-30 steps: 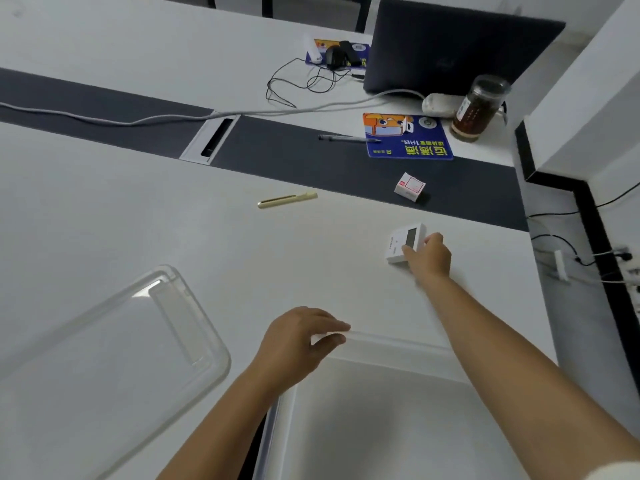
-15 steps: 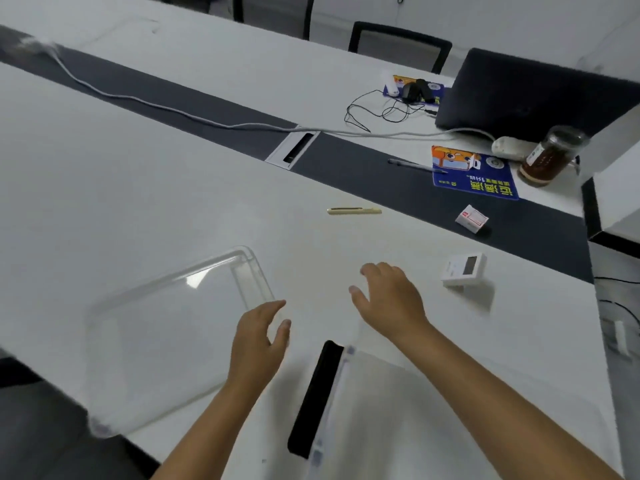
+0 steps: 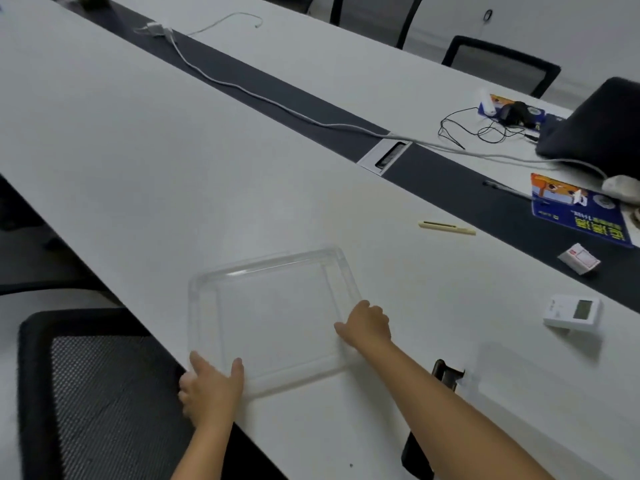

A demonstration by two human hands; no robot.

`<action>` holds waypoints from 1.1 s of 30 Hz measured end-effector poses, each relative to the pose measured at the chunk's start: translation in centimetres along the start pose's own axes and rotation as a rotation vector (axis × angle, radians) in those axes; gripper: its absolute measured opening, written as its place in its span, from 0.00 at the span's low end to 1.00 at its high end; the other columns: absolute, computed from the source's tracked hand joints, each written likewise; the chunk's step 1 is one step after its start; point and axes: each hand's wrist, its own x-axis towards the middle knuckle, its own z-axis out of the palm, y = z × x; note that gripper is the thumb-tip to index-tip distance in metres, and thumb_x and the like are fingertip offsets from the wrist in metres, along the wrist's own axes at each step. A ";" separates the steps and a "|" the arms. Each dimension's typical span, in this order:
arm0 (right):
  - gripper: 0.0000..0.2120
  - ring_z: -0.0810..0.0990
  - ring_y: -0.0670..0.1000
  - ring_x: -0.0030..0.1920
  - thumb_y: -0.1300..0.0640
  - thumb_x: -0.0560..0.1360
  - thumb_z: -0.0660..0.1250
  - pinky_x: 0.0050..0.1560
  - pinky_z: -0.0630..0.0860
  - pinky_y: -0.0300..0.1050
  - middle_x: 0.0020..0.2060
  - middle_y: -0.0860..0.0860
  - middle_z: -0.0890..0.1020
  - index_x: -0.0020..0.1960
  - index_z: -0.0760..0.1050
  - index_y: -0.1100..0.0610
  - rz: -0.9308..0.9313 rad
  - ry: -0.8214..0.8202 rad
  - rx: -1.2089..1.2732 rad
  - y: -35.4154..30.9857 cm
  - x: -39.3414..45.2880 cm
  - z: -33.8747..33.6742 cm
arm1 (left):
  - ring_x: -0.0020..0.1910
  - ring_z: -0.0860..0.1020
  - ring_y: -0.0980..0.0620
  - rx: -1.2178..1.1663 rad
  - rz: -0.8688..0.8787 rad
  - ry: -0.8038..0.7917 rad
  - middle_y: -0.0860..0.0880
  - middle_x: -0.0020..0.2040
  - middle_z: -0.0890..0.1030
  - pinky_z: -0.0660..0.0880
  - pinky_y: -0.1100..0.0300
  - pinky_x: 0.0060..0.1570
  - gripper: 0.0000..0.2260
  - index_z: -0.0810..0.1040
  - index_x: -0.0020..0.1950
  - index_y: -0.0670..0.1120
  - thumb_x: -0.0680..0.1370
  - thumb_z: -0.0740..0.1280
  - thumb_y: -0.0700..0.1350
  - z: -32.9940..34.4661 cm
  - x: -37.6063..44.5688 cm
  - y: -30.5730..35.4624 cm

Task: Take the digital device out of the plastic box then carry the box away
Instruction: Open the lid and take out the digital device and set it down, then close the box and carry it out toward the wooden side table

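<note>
The white digital device (image 3: 571, 311) with a small screen lies on the white table (image 3: 138, 150), to the right, outside the box. The translucent plastic box (image 3: 502, 362) with a black latch (image 3: 446, 374) sits at the lower right, partly behind my right forearm. Its clear lid (image 3: 277, 317) lies flat near the table's front edge. My left hand (image 3: 207, 386) grips the lid's near left corner, thumb on top. My right hand (image 3: 367, 323) holds the lid's right edge.
A beige pen (image 3: 446, 227), a small red-and-white packet (image 3: 580, 259), a blue booklet (image 3: 578, 213), a dark laptop (image 3: 595, 123) and cables (image 3: 277, 102) lie farther back. A black mesh chair (image 3: 86, 393) stands at the table's front edge, lower left.
My right hand left the device on the table and both hands moved left from the box to the clear lid, taking hold of its edges. The view swung left.
</note>
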 end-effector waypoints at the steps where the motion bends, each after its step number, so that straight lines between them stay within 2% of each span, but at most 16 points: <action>1: 0.30 0.67 0.60 0.64 0.48 0.72 0.63 0.60 0.70 0.51 0.65 0.61 0.67 0.66 0.59 0.64 -0.002 0.017 0.026 0.1 -0.3 -0.2 | 0.64 0.62 0.30 -0.030 -0.019 0.021 0.28 0.66 0.62 0.63 0.38 0.61 0.35 0.54 0.70 0.38 0.71 0.68 0.48 -0.2 0.0 0.0; 3: 0.29 0.68 0.61 0.63 0.45 0.71 0.64 0.58 0.70 0.50 0.62 0.61 0.69 0.62 0.63 0.64 -0.025 0.058 0.084 0.3 -1.2 -0.9 | 0.64 0.63 0.30 -0.095 -0.051 0.071 0.27 0.64 0.64 0.63 0.38 0.61 0.37 0.56 0.68 0.35 0.69 0.71 0.49 -0.9 -0.2 -0.2; 6: 0.27 0.69 0.62 0.62 0.49 0.71 0.65 0.58 0.70 0.50 0.62 0.62 0.68 0.63 0.64 0.64 -0.113 0.152 0.186 0.5 -3.1 -3.3 | 0.62 0.66 0.31 -0.191 -0.015 0.085 0.27 0.62 0.68 0.65 0.41 0.61 0.35 0.61 0.65 0.34 0.67 0.73 0.50 -2.2 -1.3 0.2; 10: 0.27 0.71 0.60 0.60 0.52 0.70 0.67 0.57 0.70 0.49 0.62 0.61 0.68 0.64 0.64 0.63 -0.192 0.408 0.339 3.9 -6.6 -8.3 | 0.58 0.71 0.38 -0.315 0.212 0.015 0.36 0.58 0.73 0.69 0.46 0.59 0.37 0.64 0.64 0.37 0.63 0.75 0.52 -2.9 -4.1 2.6; 12: 0.26 0.72 0.58 0.57 0.53 0.70 0.68 0.54 0.69 0.47 0.61 0.60 0.69 0.62 0.65 0.63 -0.164 0.550 0.393 8.0 -8.7 -10.6 | 0.55 0.72 0.43 -0.333 0.306 -0.089 0.42 0.52 0.72 0.69 0.50 0.57 0.33 0.64 0.65 0.38 0.67 0.73 0.50 -2.4 -6.2 4.5; 14: 0.22 0.71 0.55 0.50 0.56 0.69 0.69 0.47 0.65 0.42 0.55 0.59 0.71 0.58 0.68 0.65 -0.093 0.690 0.428 12.9 -11.1 -11.9 | 0.46 0.72 0.46 -0.293 0.448 -0.209 0.46 0.44 0.72 0.69 0.53 0.45 0.21 0.69 0.57 0.38 0.70 0.70 0.48 -1.3 -8.4 6.1; 15: 0.19 0.70 0.55 0.48 0.57 0.69 0.69 0.45 0.62 0.40 0.51 0.58 0.71 0.56 0.70 0.66 -0.035 0.749 0.449 15.5 -12.4 -12.2 | 0.40 0.71 0.46 -0.252 0.527 -0.262 0.47 0.38 0.72 0.68 0.56 0.38 0.14 0.71 0.49 0.39 0.71 0.69 0.47 -0.5 -9.5 6.7; 16: 0.17 0.71 0.56 0.48 0.59 0.70 0.68 0.44 0.61 0.40 0.48 0.56 0.70 0.54 0.71 0.66 0.024 0.796 0.470 18.0 -13.8 -12.2 | 0.35 0.70 0.47 -0.211 0.598 -0.313 0.48 0.33 0.69 0.65 0.58 0.33 0.11 0.70 0.40 0.41 0.72 0.68 0.47 0.3 -10.6 7.3; 17: 0.16 0.71 0.56 0.47 0.60 0.70 0.68 0.44 0.61 0.40 0.46 0.55 0.69 0.53 0.71 0.67 0.076 0.836 0.488 20.3 -15.1 -11.9 | 0.31 0.67 0.49 -0.162 0.664 -0.366 0.48 0.30 0.67 0.62 0.59 0.30 0.14 0.66 0.33 0.43 0.73 0.67 0.47 1.3 -11.7 7.7; 19: 0.15 0.69 0.55 0.44 0.61 0.70 0.68 0.44 0.63 0.43 0.45 0.55 0.69 0.53 0.71 0.68 0.175 0.899 0.524 24.4 -17.5 -10.7 | 0.28 0.64 0.51 -0.075 0.782 -0.442 0.48 0.27 0.65 0.61 0.60 0.29 0.17 0.62 0.30 0.44 0.74 0.65 0.47 3.0 -13.9 8.6; 22: 0.14 0.70 0.55 0.44 0.61 0.70 0.67 0.44 0.64 0.44 0.45 0.57 0.72 0.53 0.72 0.67 0.292 0.943 0.590 28.6 -20.1 -8.3 | 0.27 0.68 0.51 0.020 0.921 -0.509 0.48 0.27 0.70 0.64 0.60 0.29 0.11 0.67 0.39 0.43 0.75 0.64 0.49 4.8 -16.3 9.7; 24: 0.11 0.70 0.55 0.43 0.60 0.71 0.67 0.43 0.65 0.44 0.45 0.57 0.73 0.50 0.72 0.64 0.348 0.943 0.637 30.3 -21.4 -6.9 | 0.28 0.72 0.51 0.137 0.994 -0.531 0.48 0.28 0.73 0.65 0.60 0.28 0.11 0.66 0.45 0.45 0.75 0.62 0.52 5.6 -17.1 10.3; 26: 0.07 0.71 0.56 0.41 0.59 0.71 0.67 0.41 0.65 0.44 0.42 0.57 0.73 0.45 0.72 0.61 0.389 0.938 0.668 31.5 -22.6 -5.7 | 0.28 0.73 0.50 0.287 1.068 -0.537 0.47 0.29 0.75 0.67 0.58 0.28 0.14 0.66 0.41 0.44 0.75 0.61 0.54 6.0 -17.8 10.5; 29: 0.07 0.72 0.58 0.38 0.55 0.69 0.64 0.39 0.66 0.46 0.34 0.52 0.72 0.40 0.70 0.59 0.425 0.929 0.663 32.9 -24.1 -4.0 | 0.25 0.72 0.50 0.465 1.121 -0.582 0.49 0.27 0.73 0.68 0.58 0.30 0.17 0.64 0.31 0.45 0.75 0.61 0.54 6.4 -18.8 10.0; 33: 0.07 0.74 0.62 0.38 0.64 0.72 0.62 0.35 0.66 0.47 0.31 0.55 0.71 0.38 0.72 0.68 0.471 0.875 0.591 34.3 -24.4 -2.4 | 0.27 0.71 0.49 0.502 1.119 -0.610 0.48 0.27 0.70 0.65 0.57 0.30 0.20 0.63 0.29 0.44 0.75 0.60 0.54 6.9 -19.4 9.2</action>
